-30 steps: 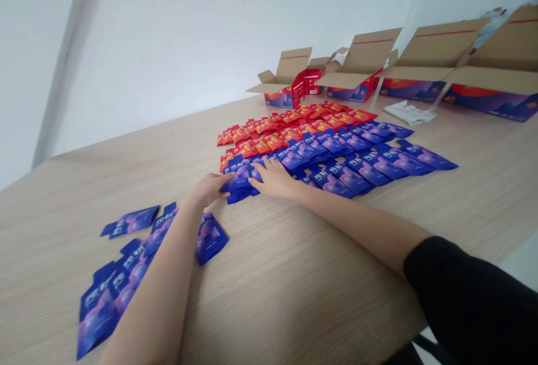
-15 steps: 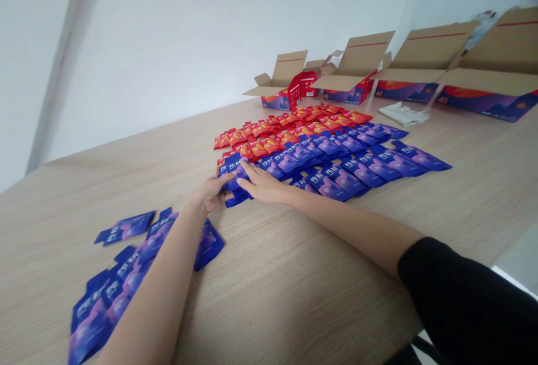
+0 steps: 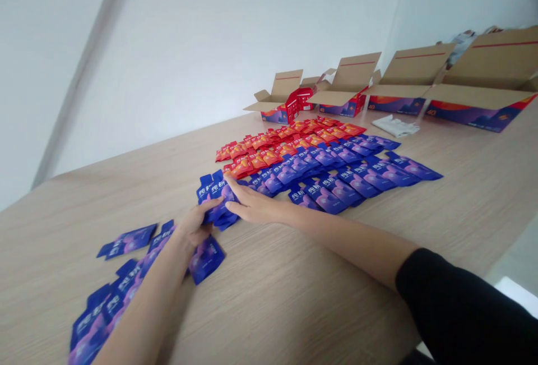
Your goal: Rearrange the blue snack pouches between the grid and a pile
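Observation:
A small stack of blue pouches (image 3: 215, 199) lies on the wooden table (image 3: 294, 286), pulled away from the near left end of the rows. My left hand (image 3: 196, 225) grips the stack's near edge with thumb on top. My right hand (image 3: 247, 205) presses flat on the stack's right side, fingers together and stretched out. Rows of blue pouches (image 3: 353, 171) spread to the right, with rows of red pouches (image 3: 290, 138) behind them. A loose heap of blue pouches (image 3: 126, 269) lies under my left forearm.
Several open cardboard boxes (image 3: 357, 87) with red and blue printed sides line the far edge by the white wall. A crumpled white wrapper (image 3: 395, 125) lies before them. The table's right edge runs near my black sleeve (image 3: 462, 309).
Both hands have drawn the small stack of blue pouches leftward and toward me, away from the rows. The camera has tilted a little.

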A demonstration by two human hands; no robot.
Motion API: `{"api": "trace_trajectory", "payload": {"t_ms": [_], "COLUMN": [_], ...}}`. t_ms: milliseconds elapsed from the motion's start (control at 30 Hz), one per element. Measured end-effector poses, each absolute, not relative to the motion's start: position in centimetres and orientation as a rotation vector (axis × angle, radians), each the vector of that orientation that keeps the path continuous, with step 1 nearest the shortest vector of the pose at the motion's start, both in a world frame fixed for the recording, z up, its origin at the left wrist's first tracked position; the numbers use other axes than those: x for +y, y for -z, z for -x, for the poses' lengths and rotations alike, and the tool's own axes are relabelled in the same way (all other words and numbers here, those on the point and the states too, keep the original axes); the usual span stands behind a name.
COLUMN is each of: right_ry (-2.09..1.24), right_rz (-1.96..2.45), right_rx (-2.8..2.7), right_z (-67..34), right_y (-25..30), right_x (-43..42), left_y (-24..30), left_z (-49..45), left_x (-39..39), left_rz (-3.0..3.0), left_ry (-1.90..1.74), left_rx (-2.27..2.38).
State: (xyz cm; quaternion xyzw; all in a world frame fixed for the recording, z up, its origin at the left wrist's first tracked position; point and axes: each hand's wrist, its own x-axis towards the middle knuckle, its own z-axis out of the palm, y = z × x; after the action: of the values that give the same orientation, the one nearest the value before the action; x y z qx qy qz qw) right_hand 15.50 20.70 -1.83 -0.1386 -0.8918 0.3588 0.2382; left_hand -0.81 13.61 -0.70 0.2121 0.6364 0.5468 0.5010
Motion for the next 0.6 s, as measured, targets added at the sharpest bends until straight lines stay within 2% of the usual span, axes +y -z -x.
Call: {"api": "trace_trajectory", "payload": {"t_ms": [367, 500, 600], "right_ry": [-1.024, -0.747, -0.454], "right_rz": [0.019, 0.052, 0.361], "right_rx": [-2.481, -2.606, -2.610], "right_z": [-7.0, -4.6, -6.1], "right_y": [0.8, 1.4, 2.2], "right_x": [14.2, 11.6, 12.7], "left_y": [-1.0, 0.4, 1.6], "left_z": [9.0, 14.3, 17.8], "left_x": [2.9, -1.4, -3.7], "left_rz": [-0.369, -0.217, -0.176], "left_ry": [-1.401, -1.289, -1.210], "left_rx": [1.767, 1.848, 2.047]}}
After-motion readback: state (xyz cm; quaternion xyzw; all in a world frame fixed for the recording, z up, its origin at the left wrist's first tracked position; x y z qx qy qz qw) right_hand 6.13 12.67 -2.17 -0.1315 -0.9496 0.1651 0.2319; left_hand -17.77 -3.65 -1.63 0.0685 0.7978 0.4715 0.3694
